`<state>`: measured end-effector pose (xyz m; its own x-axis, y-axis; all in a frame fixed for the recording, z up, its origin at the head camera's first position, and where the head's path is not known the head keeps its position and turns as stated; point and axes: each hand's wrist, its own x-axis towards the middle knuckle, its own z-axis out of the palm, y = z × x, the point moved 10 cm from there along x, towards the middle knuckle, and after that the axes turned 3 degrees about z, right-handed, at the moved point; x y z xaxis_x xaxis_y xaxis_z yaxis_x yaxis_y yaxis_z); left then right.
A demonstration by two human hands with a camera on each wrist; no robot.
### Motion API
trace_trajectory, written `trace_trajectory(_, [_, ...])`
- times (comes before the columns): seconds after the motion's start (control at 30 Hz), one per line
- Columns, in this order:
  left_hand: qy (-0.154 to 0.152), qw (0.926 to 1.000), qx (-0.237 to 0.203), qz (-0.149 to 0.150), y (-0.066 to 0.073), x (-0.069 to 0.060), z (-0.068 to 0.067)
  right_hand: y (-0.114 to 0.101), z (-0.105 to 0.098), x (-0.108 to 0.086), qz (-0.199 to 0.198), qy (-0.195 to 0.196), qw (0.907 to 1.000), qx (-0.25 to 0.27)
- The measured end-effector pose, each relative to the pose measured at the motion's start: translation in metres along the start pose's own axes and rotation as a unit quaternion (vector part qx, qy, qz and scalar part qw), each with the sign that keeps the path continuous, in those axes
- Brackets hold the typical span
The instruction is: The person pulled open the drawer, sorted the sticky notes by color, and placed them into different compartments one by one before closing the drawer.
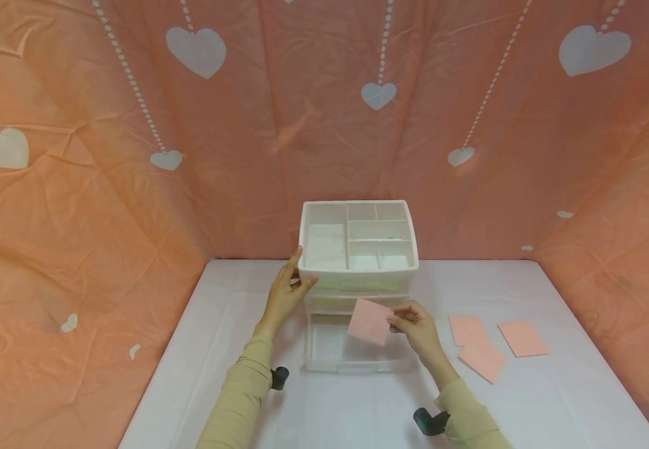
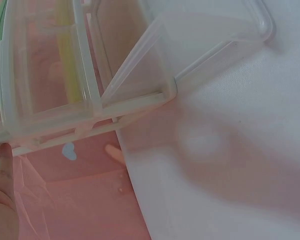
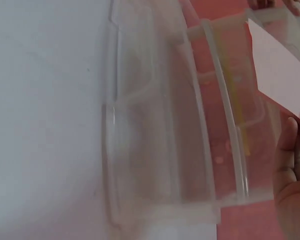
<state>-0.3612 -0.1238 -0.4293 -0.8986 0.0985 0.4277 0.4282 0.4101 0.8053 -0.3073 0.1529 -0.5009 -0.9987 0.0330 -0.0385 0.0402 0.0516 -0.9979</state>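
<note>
A white drawer unit [image 1: 358, 270] with a divided top tray stands at the back of the table, its clear bottom drawer [image 1: 352, 366] pulled out. The left hand [image 1: 283, 296] holds the unit's left side near the top edge, thumb at the front. In the right hand [image 1: 416, 327], thumb and fingers pinch a pink paper square [image 1: 370, 321] by its right edge, above the pulled-out drawer. The right wrist view shows the paper [image 3: 280, 70] tilted, with the right hand [image 3: 295, 185] at its lower corner. Something yellow [image 2: 67, 55] shows through a closed upper drawer in the left wrist view.
Several pink paper squares [image 1: 523, 338] lie on the white table [image 1: 571, 405] to the right of the unit, two of them overlapping. An orange-pink curtain [image 1: 330, 137] with white hearts hangs behind and at both sides. Dark wrist-camera parts [image 1: 431, 422] stick out beside both wrists.
</note>
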Motion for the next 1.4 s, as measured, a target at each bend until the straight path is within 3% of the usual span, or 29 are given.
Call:
trace_trajectory(0.33, [-0.003, 1.0, 0.009, -0.001, 0.002, 0.0, 0.0, 0.014, 0.043, 0.01, 0.023, -0.029, 0.9992, 0.012])
trace_trajectory(0.8, [0.002, 0.9998, 0.016, 0.005, 0.003, -0.001, -0.001, 0.026, 0.093, 0.014, 0.0, -0.101, 0.9926, -0.067])
trace_trajectory(1.17, [-0.002, 1.0, 0.009, 0.0, 0.007, -0.001, -0.001, 0.045, 0.105, 0.018, 0.025, -0.099, 0.9914, -0.083])
trace_trajectory(1.4, [0.001, 0.9999, 0.012, 0.004, 0.001, 0.0, -0.001, 0.048, 0.102, 0.019, 0.015, -0.09, 0.9859, -0.141])
